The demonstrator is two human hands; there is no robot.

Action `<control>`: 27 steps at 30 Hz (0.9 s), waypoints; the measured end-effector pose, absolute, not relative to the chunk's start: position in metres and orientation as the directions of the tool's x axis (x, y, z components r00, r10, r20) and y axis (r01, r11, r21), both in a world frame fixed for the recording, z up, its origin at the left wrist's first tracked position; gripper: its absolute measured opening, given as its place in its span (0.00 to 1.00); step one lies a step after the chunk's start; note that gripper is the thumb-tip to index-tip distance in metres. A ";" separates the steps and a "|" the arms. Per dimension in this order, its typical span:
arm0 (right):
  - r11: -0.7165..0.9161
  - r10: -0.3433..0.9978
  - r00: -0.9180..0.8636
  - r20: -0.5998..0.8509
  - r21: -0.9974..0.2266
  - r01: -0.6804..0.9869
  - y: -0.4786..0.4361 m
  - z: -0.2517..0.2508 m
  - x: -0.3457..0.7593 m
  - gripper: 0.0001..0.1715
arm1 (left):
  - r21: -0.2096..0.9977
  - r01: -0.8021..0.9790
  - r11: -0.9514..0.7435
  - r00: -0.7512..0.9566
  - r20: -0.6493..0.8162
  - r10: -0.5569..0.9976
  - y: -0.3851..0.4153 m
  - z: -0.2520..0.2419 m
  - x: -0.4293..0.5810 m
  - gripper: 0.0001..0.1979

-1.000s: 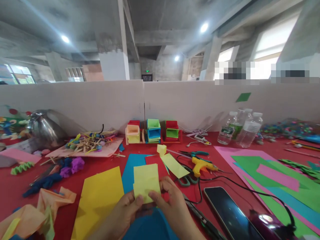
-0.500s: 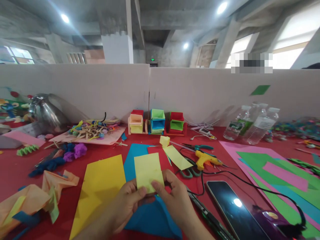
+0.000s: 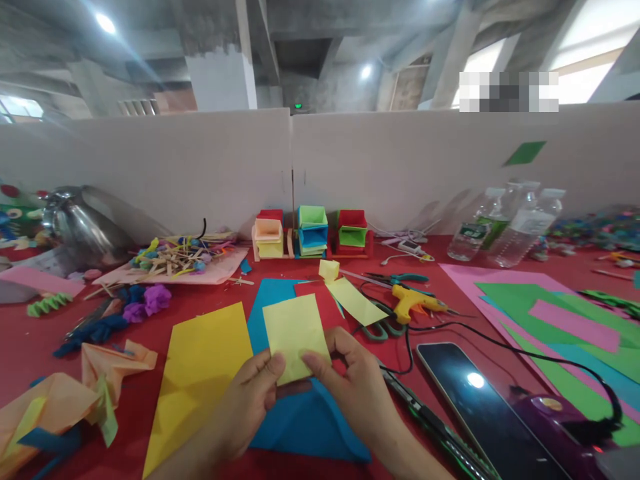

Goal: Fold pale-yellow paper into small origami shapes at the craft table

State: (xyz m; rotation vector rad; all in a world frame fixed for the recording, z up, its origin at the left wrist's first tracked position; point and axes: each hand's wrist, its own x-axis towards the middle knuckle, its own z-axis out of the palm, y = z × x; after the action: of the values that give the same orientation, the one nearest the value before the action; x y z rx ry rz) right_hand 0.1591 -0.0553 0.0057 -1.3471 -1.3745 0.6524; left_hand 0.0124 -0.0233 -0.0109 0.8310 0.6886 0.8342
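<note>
A pale yellow square of paper (image 3: 294, 328) is held up between both hands above the table. My left hand (image 3: 254, 395) pinches its lower left edge, thumb on the front. On the lower right edge, my right hand (image 3: 350, 380) grips it with the thumb across the face and fingers behind. Beneath lie a blue sheet (image 3: 310, 430) and a red sheet (image 3: 336, 317), partly hidden by the square. To the left is a deep yellow sheet (image 3: 203, 367). A pale yellow strip (image 3: 356, 301) and a small folded yellow paper piece (image 3: 329, 271) lie just beyond.
Right of my hands are a yellow glue gun (image 3: 415, 303), scissors (image 3: 383, 330), a cutter knife (image 3: 430, 423) and a phone (image 3: 470, 400), with a black cable crossing. Small folded paper boxes (image 3: 313, 230) stand by the partition. Plastic bottles (image 3: 523, 230) stand at the back right.
The view has tipped down slightly. My thumbs have shifted a little on the yellow square, which stays held in both hands and is turned slightly.
</note>
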 end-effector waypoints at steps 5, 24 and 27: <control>0.210 0.939 0.200 0.280 -0.927 0.312 -0.056 0.006 0.159 0.17 | 0.856 -0.370 0.362 0.530 -0.126 0.839 -0.022 -0.015 0.010 0.20; 0.133 0.948 0.299 0.109 -0.989 -0.058 -0.055 0.003 0.152 0.17 | 0.911 -0.279 0.305 0.470 -0.147 0.870 -0.026 -0.006 0.011 0.22; 0.120 0.966 0.243 0.092 -0.987 -0.103 -0.055 0.006 0.152 0.15 | 0.940 -0.226 0.256 0.440 -0.135 0.888 -0.027 -0.005 0.011 0.21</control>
State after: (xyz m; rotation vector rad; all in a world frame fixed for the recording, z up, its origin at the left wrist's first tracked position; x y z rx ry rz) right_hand 0.1524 -0.0549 0.0064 -1.1504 -0.9980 1.0097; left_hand 0.0111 -0.0273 -0.0046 1.0359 0.7864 0.8724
